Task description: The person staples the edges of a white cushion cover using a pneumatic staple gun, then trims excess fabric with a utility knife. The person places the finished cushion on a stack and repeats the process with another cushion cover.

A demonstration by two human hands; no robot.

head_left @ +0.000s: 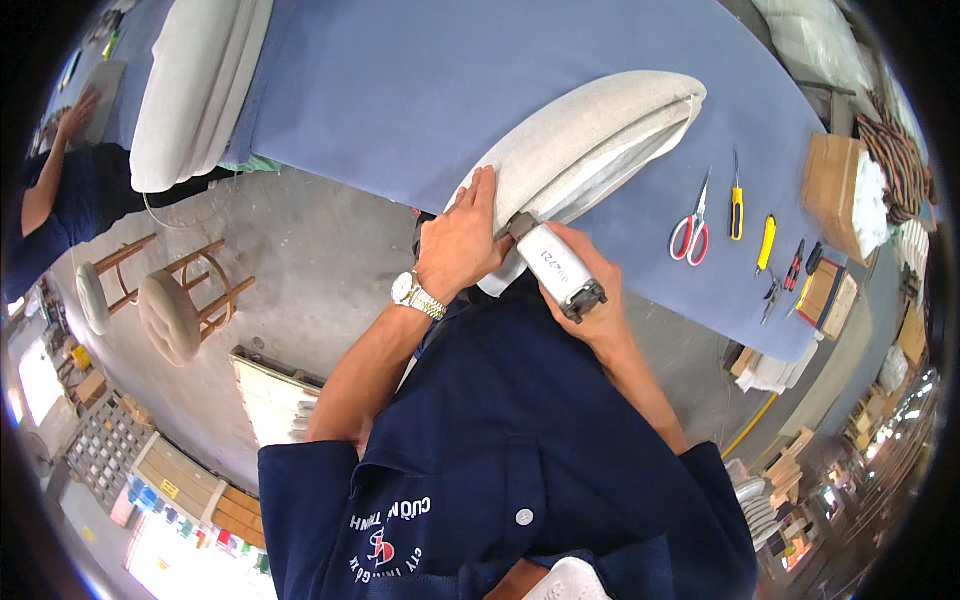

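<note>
A pale grey upholstered cushion, long and curved, lies at the table's near edge with its open, folded side toward the right. My left hand, a metal watch on its wrist, grips the cushion's near end. Its fingers stretch over the outer fabric and the thumb presses by the edge. My right hand is closed around a white and dark staple gun. The tool's nose meets the cushion's near edge, close to my left thumb; the exact contact is hidden.
On the blue table lie red-handled scissors, a yellow screwdriver, a yellow cutter and pliers. More grey cushions stand at the far left, near another person's arm. Stools stand on the floor.
</note>
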